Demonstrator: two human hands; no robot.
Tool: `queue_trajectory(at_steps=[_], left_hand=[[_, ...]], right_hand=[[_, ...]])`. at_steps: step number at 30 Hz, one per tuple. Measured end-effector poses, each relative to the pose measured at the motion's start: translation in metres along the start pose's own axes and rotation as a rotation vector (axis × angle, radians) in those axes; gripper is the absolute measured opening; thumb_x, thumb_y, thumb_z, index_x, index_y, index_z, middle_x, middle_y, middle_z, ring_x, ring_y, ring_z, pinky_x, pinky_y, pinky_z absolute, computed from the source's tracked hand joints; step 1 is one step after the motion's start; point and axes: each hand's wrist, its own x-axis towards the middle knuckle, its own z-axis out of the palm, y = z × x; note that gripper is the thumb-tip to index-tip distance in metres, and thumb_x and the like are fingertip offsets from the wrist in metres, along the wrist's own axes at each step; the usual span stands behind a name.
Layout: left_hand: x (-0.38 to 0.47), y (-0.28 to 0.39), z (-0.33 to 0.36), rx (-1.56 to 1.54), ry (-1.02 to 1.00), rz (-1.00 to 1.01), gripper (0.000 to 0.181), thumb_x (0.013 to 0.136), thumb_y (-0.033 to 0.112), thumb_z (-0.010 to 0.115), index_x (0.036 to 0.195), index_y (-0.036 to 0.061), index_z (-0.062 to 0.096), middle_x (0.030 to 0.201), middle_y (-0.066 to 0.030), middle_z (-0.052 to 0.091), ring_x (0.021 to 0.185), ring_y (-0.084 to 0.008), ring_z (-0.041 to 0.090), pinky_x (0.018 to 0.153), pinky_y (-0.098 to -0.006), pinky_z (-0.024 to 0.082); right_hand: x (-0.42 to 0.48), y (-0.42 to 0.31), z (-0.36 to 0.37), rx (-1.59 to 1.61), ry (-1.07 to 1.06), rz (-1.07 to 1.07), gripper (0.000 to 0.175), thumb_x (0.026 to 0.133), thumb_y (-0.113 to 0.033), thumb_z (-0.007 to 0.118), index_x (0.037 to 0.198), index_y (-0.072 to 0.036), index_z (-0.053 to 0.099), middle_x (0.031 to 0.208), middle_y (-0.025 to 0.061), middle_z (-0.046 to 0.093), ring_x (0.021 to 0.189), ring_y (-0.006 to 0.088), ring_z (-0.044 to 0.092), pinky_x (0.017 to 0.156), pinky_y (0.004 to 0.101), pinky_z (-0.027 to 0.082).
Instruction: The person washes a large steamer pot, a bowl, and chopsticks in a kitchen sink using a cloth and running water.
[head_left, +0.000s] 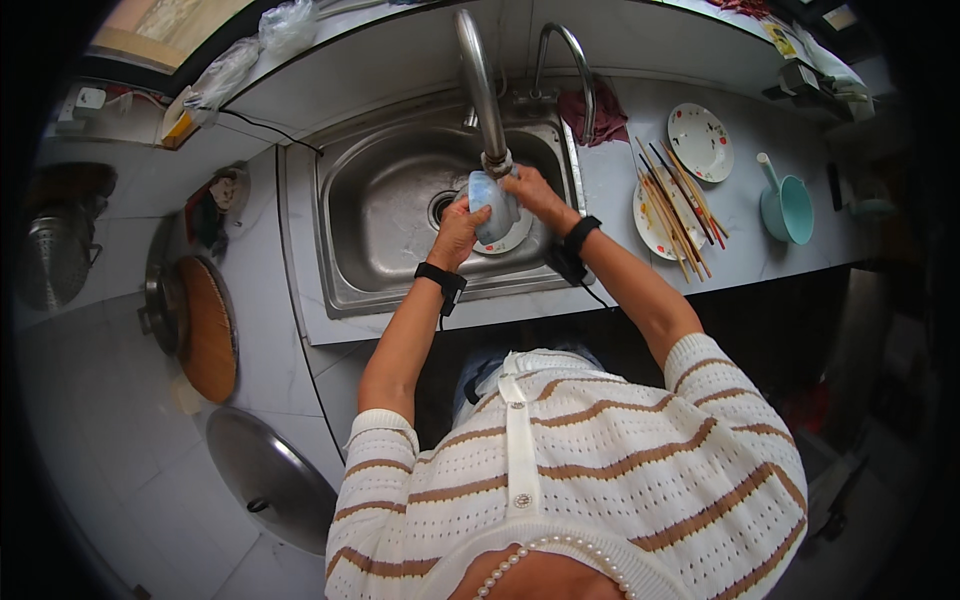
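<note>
Over a stainless steel sink (382, 217), both of my hands hold a pale blue and white bowl (486, 208), which is tilted on its side beneath the end of a curved metal faucet (484, 82). My left hand (459, 231) grips the bowl's near left side, thumb on its outer wall. At its right rim is my right hand (531, 193), its fingers partly hidden by the bowl and faucet. A patterned white plate (504, 244) lies in the sink below the bowl. The drain (441, 208) shows left of the bowl.
Right of the sink, several chopsticks (679, 206) lie across a patterned plate (649, 225). Near them are another plate (700, 142), a turquoise dipper (787, 210) and a dark red cloth (596, 112) by a thinner faucet (564, 34). A metal lid (274, 476) lies at left.
</note>
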Motion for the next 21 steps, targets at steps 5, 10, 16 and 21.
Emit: queue_trajectory(at_steps=[5, 10, 16, 21], left_hand=[[0.002, 0.003, 0.031, 0.058, 0.044, 0.091, 0.022, 0.086, 0.000, 0.052, 0.107, -0.0014, 0.054, 0.097, -0.0082, 0.061, 0.087, -0.0166, 0.061, 0.074, -0.0279, 0.051], [-0.007, 0.000, 0.029, 0.190, 0.065, 0.076, 0.018, 0.079, -0.008, 0.049, 0.095, -0.0042, 0.056, 0.089, -0.0045, 0.058, 0.078, -0.0108, 0.056, 0.064, -0.0230, 0.045], [-0.022, 0.019, 0.046, 0.309, -0.072, 0.063, 0.028, 0.072, -0.012, 0.049, 0.097, -0.0039, 0.059, 0.090, -0.0036, 0.061, 0.078, -0.0085, 0.058, 0.068, -0.0227, 0.045], [-0.038, 0.028, 0.043, 0.221, -0.134, 0.014, 0.032, 0.076, -0.006, 0.057, 0.109, -0.0044, 0.056, 0.097, -0.0056, 0.063, 0.084, -0.0105, 0.061, 0.078, -0.0235, 0.048]], right_hand=[[-0.031, 0.008, 0.042, -0.742, 0.225, -0.431, 0.045, 0.091, -0.039, 0.043, 0.124, -0.010, 0.054, 0.129, 0.0147, 0.046, 0.107, 0.0266, 0.046, 0.090, 0.0385, 0.033], [-0.031, 0.000, 0.040, -0.977, 0.225, -0.504, 0.041, 0.092, -0.034, 0.040, 0.125, -0.015, 0.054, 0.136, 0.0106, 0.042, 0.113, 0.0280, 0.043, 0.094, 0.0473, 0.026], [0.005, 0.010, 0.011, -0.718, 0.141, -0.447, 0.034, 0.090, -0.033, 0.045, 0.099, -0.006, 0.064, 0.097, 0.0120, 0.059, 0.093, 0.0312, 0.052, 0.080, 0.0394, 0.041], [0.014, 0.010, -0.011, -0.047, -0.113, -0.080, 0.030, 0.090, -0.026, 0.047, 0.103, -0.004, 0.063, 0.093, 0.0058, 0.064, 0.086, 0.0125, 0.060, 0.078, 0.0282, 0.046]])
